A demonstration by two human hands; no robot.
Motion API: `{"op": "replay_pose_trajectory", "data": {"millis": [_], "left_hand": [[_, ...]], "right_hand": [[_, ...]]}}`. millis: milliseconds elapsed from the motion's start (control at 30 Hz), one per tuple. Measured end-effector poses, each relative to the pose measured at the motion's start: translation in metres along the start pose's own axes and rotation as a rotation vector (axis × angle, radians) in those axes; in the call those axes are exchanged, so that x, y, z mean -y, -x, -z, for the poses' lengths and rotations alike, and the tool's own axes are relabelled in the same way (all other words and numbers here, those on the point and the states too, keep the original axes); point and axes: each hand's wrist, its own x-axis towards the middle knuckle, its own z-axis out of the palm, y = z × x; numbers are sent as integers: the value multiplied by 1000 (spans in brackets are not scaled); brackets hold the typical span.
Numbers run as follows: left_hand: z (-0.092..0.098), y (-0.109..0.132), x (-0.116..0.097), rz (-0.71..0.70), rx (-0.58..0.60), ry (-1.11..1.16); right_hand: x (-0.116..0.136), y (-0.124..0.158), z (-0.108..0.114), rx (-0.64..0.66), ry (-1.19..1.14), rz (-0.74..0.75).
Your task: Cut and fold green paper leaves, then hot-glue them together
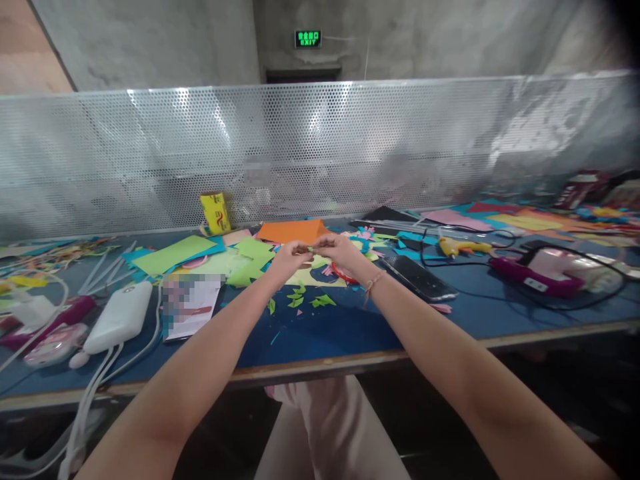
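My left hand and my right hand meet over the middle of the table, fingertips together. Both are closed in a pinch on a small piece of green paper, mostly covered by the fingers. Below them several cut green paper leaves lie scattered on the blue tabletop. A red curved object, perhaps a scissors handle, shows partly beneath my right hand. Just beyond the hands lies a sheet of orange paper, with light green paper to the left.
At left are a white power bank with cables and a phone. A dark phone, a yellow glue gun and a purple power strip lie at right. Behind stand a yellow packet and a perforated metal screen.
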Motion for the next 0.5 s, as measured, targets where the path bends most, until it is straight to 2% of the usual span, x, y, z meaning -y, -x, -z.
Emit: {"op": "replay_pose_trajectory", "data": {"millis": [267,400,500], "left_hand": [[-2,0,-1,-142,-87,5],[1,1,-4,-195,-59,38],[3,2,-7,-281,-38,-106]], "right_hand": [[6,5,-8,-62,-199,-98],[9,5,-6,-78,-276,-111],[9,4,-2,-79,-294,-105]]}}
